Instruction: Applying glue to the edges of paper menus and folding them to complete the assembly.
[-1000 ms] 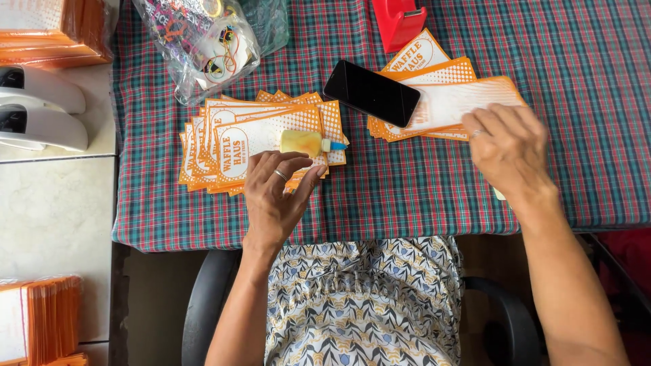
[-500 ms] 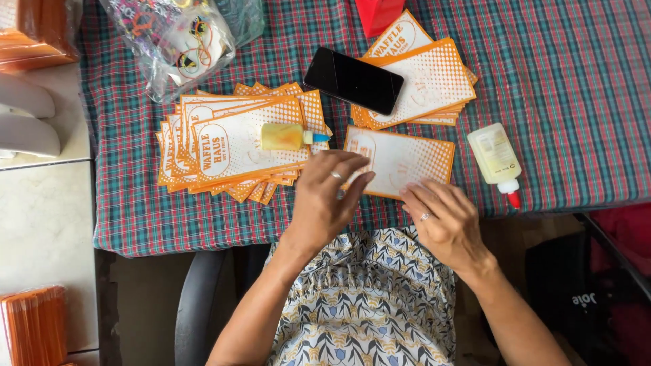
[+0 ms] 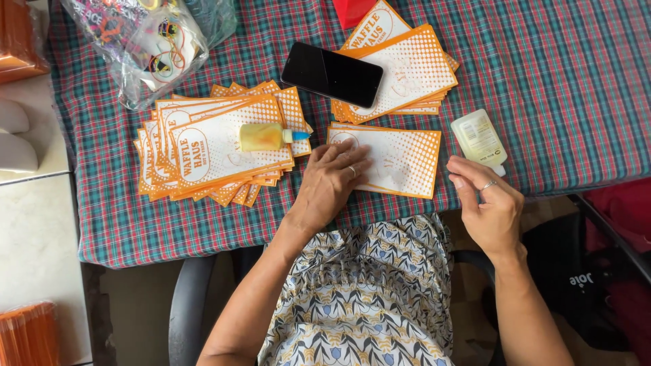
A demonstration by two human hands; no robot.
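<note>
Basically, left hand (image 3: 332,179) presses flat, fingers spread, on orange-white paper sleeve (image 3: 397,163): light, thin, floppy, creasable; lift by an edge. Right hand (image 3: 489,207) hovers empty, loosely curled.

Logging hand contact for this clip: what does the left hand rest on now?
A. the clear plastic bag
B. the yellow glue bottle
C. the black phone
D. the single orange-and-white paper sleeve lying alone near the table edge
D: the left hand lies flat on the single orange-and-white paper sleeve, apart from the other things.
</note>
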